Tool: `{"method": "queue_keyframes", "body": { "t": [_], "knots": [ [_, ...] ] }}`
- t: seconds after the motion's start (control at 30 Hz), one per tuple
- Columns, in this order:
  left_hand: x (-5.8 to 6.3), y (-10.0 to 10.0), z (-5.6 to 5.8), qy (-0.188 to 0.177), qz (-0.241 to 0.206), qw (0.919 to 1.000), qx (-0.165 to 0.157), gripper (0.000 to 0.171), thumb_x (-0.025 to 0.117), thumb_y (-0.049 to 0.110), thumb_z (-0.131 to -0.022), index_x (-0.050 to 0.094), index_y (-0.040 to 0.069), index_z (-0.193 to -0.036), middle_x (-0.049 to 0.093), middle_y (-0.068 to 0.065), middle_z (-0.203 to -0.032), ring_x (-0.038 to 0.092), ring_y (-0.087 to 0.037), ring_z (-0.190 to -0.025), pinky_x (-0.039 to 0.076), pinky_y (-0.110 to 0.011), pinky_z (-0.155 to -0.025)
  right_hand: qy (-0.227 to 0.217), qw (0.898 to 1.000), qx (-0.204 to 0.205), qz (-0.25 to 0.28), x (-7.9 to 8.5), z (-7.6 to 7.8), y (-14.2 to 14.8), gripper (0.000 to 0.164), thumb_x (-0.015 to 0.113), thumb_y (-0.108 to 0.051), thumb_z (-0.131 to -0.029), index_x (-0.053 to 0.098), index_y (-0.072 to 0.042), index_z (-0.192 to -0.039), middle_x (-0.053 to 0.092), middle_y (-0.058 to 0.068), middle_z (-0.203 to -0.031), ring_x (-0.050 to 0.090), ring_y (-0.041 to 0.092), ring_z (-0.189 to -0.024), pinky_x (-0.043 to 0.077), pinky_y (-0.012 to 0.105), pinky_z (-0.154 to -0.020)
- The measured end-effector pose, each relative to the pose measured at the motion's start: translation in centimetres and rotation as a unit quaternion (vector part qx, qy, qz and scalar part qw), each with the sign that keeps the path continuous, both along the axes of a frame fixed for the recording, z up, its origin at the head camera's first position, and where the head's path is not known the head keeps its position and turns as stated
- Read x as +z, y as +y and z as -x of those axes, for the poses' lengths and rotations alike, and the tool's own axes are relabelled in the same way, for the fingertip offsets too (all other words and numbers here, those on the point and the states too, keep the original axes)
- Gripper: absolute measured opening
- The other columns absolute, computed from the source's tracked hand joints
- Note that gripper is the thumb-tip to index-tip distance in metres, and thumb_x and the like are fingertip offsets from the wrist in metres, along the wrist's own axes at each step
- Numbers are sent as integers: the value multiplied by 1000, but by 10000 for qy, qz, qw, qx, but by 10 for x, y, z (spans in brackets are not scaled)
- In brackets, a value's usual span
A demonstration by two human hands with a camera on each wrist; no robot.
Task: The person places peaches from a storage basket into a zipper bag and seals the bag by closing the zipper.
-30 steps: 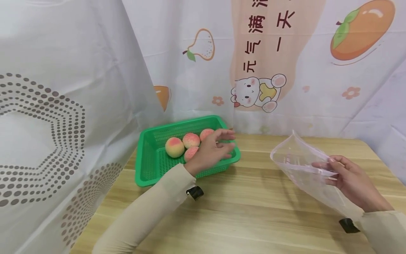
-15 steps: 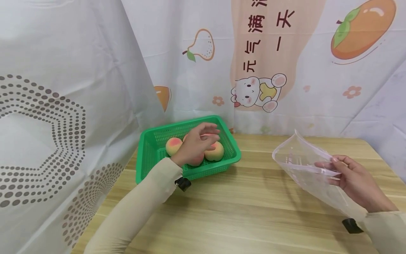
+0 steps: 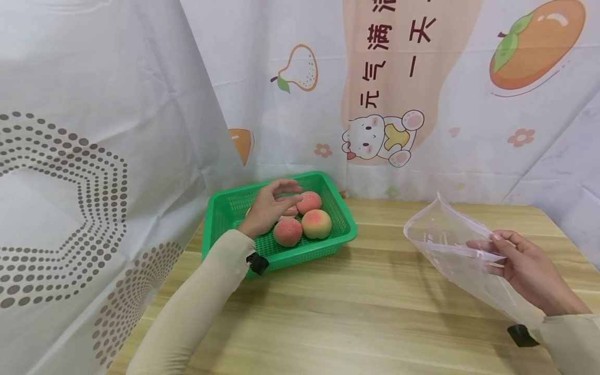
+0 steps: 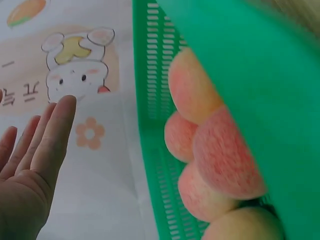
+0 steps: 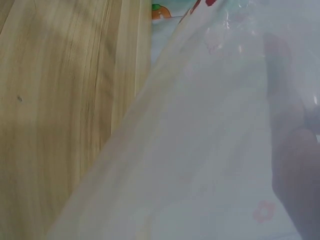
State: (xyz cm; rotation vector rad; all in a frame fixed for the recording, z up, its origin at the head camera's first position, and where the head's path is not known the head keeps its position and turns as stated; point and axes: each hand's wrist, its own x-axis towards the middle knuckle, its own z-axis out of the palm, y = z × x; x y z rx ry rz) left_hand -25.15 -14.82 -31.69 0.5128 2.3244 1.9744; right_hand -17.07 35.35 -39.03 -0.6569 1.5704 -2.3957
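Over the left part of a green plastic basket [image 3: 280,259] hovers my left hand [image 3: 270,206], its fingers extended and nothing in its grasp. Several peaches lie inside, among them a yellow-pink peach [image 3: 316,224] and a redder peach [image 3: 287,232]; the hand partly covers others in the head view. The left wrist view shows peaches [image 4: 227,155] clustered in the basket, with the left hand [image 4: 35,172] apart from them. At the right, my right hand [image 3: 532,271] pinches a clear plastic zip bag [image 3: 450,255] by its edge near the opening. Through the film, the right wrist view shows that hand dimly.
The wooden table [image 3: 365,312] extends beneath the basket and bag. Behind it hangs a white curtain [image 3: 464,172] with printed fruit and a cartoon animal. A grey-dotted sheet [image 3: 154,130] borders the left side.
My left hand has moved left across the basket, uncovering the peaches at its right end. The right hand and the bag have shifted only slightly to the right.
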Motion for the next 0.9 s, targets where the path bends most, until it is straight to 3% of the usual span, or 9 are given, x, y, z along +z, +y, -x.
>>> {"method": "queue_keyframes", "body": {
  "t": [0.3, 0.57, 0.9],
  "knots": [
    [-2, -20, 13, 101, 125, 9998, 128, 42, 64, 10, -98, 50, -1, -137, 56, -21, -134, 60, -38, -116, 53, -53, -92, -45, 10000, -61, 19, -1, 0, -1, 34, 21, 1, -109, 54, -3, -114, 70, 16, -118, 70, 25, -105, 57, 36, -84],
    [-5, -38, 28, 325, 858, 9949, 411, 43, 66, 13, -98, 53, 2, -137, 58, -17, -134, 58, -35, -120, 49, -49, -100, -106, 9998, -156, -110, -2, -1, 0, 34, 22, 0, -109, 56, -4, -115, 70, 13, -119, 69, 21, -106, 58, 34, -82],
    [-17, -57, 39, 177, 1271, 9907, 452, 48, 69, 11, -95, 51, 0, -139, 56, -20, -136, 56, -36, -126, 49, -49, -100, -58, 10000, -71, -6, -4, 1, -1, 35, 21, 1, -109, 55, -4, -116, 70, 14, -119, 69, 20, -107, 58, 32, -82]
  ]
}}
